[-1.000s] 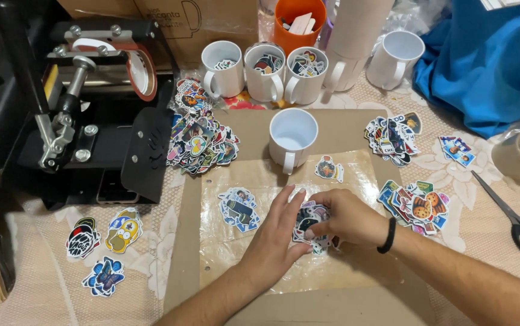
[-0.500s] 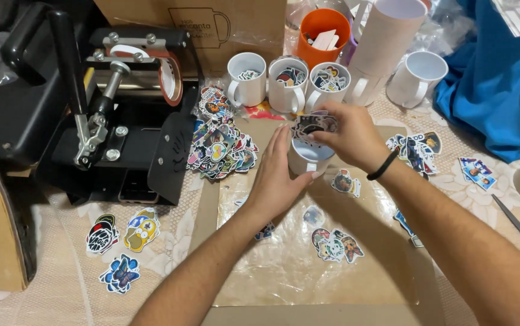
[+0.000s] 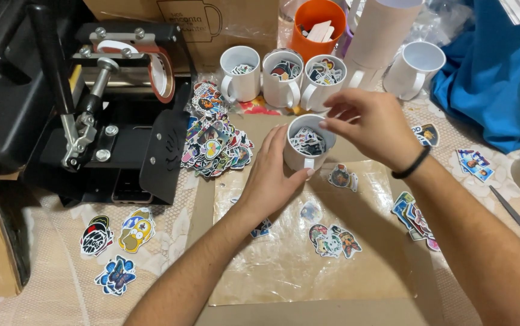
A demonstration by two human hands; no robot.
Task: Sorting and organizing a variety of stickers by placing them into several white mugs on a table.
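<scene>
I see my left hand (image 3: 272, 178) wrapped around the side of a white mug (image 3: 308, 145), its fingers (image 3: 275, 142) curled closed against the wall so the mug stands upright, gripped, on the brown card sheet (image 3: 206, 211) in the middle of the bench. My right hand (image 3: 371, 124) hovers over the mug's mouth, fingers loosely spread above the rim, and I cannot tell whether they pinch anything. Cut stickers fill the mug. Three more white mugs (image 3: 284, 78) with stickers inside stand in a row just behind it, and an orange cup (image 3: 317, 24) sits behind those. A loose heap of stickers (image 3: 215, 145) lies to the left, beside the black mug press (image 3: 103, 115). A clear plastic sheet (image 3: 290, 259) with a few stickers covers the card near my forearms
</scene>
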